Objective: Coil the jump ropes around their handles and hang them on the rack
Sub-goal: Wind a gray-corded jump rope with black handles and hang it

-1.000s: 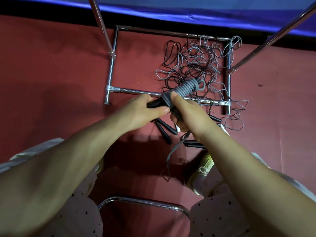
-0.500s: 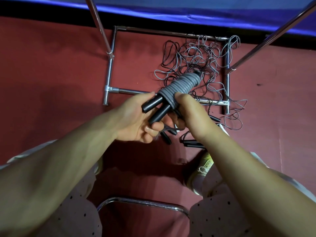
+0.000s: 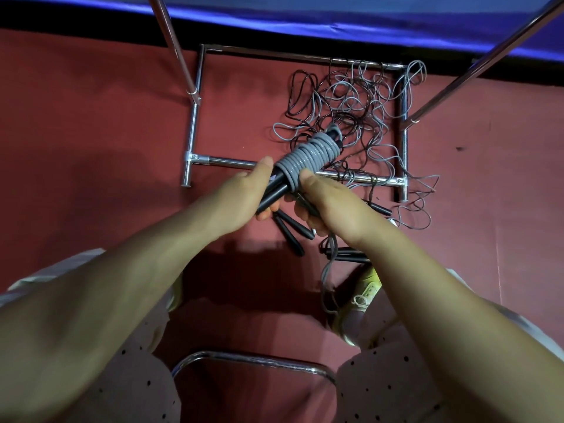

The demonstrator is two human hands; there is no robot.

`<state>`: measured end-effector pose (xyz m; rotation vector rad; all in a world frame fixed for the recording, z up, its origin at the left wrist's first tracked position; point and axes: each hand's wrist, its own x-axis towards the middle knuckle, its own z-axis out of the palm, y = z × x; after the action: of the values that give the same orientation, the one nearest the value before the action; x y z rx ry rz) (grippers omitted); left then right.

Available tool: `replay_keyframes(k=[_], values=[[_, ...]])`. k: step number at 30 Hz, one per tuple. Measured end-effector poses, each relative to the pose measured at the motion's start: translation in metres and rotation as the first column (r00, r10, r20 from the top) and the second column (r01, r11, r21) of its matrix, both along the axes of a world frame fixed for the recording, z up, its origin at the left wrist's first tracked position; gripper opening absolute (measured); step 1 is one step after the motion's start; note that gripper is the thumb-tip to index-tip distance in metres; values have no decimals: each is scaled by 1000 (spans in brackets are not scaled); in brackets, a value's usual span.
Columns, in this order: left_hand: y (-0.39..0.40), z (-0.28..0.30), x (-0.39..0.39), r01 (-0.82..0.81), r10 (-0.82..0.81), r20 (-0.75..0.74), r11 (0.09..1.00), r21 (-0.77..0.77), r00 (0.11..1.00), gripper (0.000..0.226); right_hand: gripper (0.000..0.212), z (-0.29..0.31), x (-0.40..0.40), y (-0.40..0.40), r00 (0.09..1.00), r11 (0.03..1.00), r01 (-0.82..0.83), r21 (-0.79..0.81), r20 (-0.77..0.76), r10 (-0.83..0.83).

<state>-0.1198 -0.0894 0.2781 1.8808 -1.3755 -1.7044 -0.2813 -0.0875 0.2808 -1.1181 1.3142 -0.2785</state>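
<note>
A grey jump rope (image 3: 308,156) is coiled tightly around its two black handles (image 3: 274,193), held up in front of me. My left hand (image 3: 244,190) grips the lower ends of the handles. My right hand (image 3: 323,203) pinches the rope at the bottom of the coil, and a loose grey tail (image 3: 328,276) hangs down from it. A tangled pile of grey and black ropes (image 3: 360,111) lies on the red floor inside the chrome rack base (image 3: 195,123). Loose black handles (image 3: 293,230) lie below my hands.
Two chrome rack uprights (image 3: 174,41) rise toward me at left and right. A blue mat edge (image 3: 335,19) runs along the far side. A curved chrome bar (image 3: 253,360) sits between my knees, and my yellowish shoe (image 3: 363,297) rests on the floor.
My left hand closed round the handle ends again after opening briefly. The coiled bundle stayed tilted up-right. A loose grey tail now hangs from my right hand.
</note>
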Motion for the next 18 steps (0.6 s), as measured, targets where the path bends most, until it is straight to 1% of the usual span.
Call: replay_keyframes(k=[3,5,7,8,9,11,13,14,16,18], values=[[0,-1,5,84,-75,139,994,-63,988,66,55,1,0,-1,993,999,-32,44,-115,37],[1,0,6,149,-117,230,980,-131,966,54,63,-1,-2,-2,970,996,-66,53,-231,77],[1,0,6,157,-103,293,973,-169,951,49,67,-7,-4,-4,955,996,-84,38,-281,91],[2,0,7,160,-99,314,972,-174,944,48,67,-8,-4,-4,964,996,-71,51,-253,82],[2,-1,7,172,-105,331,969,-179,938,46,66,-10,-4,-3,983,995,-35,93,-178,51],[3,-2,6,197,-124,355,964,-178,927,43,61,-8,-3,-3,997,962,60,268,29,-70],[4,-2,6,195,-121,359,965,-177,926,37,57,-2,-3,-3,976,899,84,430,147,-162],[4,-2,6,192,-114,356,963,-191,928,36,56,0,-4,-3,966,874,77,480,182,-185],[4,-3,7,195,-109,342,954,-228,933,38,57,3,-5,-5,951,851,65,521,226,-211],[3,-3,10,206,-117,334,947,-246,935,39,57,5,-3,-5,960,874,64,482,209,-185]])
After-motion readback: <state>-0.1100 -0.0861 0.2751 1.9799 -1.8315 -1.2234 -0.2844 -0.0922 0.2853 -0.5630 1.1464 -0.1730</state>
